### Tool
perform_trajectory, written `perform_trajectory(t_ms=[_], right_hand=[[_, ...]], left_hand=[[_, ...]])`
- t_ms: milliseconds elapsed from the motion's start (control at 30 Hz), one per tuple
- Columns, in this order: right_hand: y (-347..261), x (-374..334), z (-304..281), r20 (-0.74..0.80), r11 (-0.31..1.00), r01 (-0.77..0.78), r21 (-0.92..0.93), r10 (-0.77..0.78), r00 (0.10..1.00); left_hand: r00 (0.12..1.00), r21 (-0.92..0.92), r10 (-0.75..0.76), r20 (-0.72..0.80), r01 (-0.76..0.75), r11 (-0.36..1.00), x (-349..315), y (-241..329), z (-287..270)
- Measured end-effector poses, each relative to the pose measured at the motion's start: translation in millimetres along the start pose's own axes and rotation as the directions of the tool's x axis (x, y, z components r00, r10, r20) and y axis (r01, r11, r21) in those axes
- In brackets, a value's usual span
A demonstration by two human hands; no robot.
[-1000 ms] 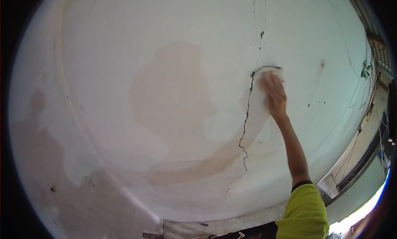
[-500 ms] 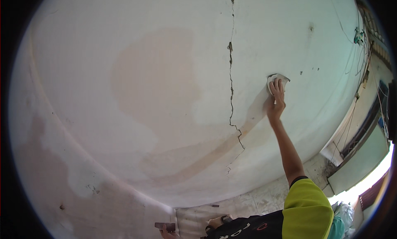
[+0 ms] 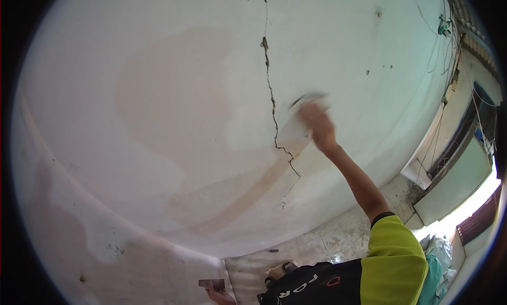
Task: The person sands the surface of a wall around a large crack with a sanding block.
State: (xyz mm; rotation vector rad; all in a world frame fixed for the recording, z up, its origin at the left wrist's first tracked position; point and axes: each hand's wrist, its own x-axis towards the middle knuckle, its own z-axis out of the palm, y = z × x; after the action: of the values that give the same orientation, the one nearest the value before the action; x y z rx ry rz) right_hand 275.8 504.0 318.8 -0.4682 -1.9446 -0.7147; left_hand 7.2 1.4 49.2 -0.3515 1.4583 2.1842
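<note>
With my right arm stretched out, my right hand (image 3: 319,124) presses a pale sheet with a dark edge (image 3: 310,98), which looks like sandpaper, against the white wall (image 3: 338,35). Motion blurs both the hand and the sheet. Just left of them a jagged crack (image 3: 273,107) runs down the wall. Low in the picture my left hand (image 3: 218,295) grips a flat dark brown rectangular piece (image 3: 212,283); its exact kind is unclear.
Brownish patches (image 3: 174,88) mark the wall, which meets another wall at a corner on the left. My feet (image 3: 280,270) stand on a tiled floor (image 3: 346,233), near a small dark piece (image 3: 273,250). Wires (image 3: 446,67), a pale panel (image 3: 454,189) and plastic bags (image 3: 437,257) are at right.
My right hand has swept left along the wall with the sheet, closer to the crack. The view has shifted a little; my left hand still holds the brown piece.
</note>
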Motion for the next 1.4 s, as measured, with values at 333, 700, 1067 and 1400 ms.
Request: perform_trajectory(t_ms=[333,700,1067,1400], right_hand=[[7,-10,5,-0.347,0.833,-0.525,0.175,0.551,0.759],[15,-137,10,-0.227,0.826,-0.562,0.034,0.554,0.801],[-12,-172,10,-0.027,0.865,-0.495,0.081,0.498,0.867],[-112,-198,26,0.562,0.243,-0.785,0.57,0.583,0.588]], left_hand=[[0.972,-0.257,0.054,0.23,0.007,0.966,31,-30,-18],[0.939,-0.209,-0.015,0.344,0.093,0.973,43,-37,-27],[0.962,-0.108,0.033,0.27,-0.003,0.994,36,-33,-9],[0.94,0.044,-0.004,0.34,-0.011,0.999,52,-59,-11]])
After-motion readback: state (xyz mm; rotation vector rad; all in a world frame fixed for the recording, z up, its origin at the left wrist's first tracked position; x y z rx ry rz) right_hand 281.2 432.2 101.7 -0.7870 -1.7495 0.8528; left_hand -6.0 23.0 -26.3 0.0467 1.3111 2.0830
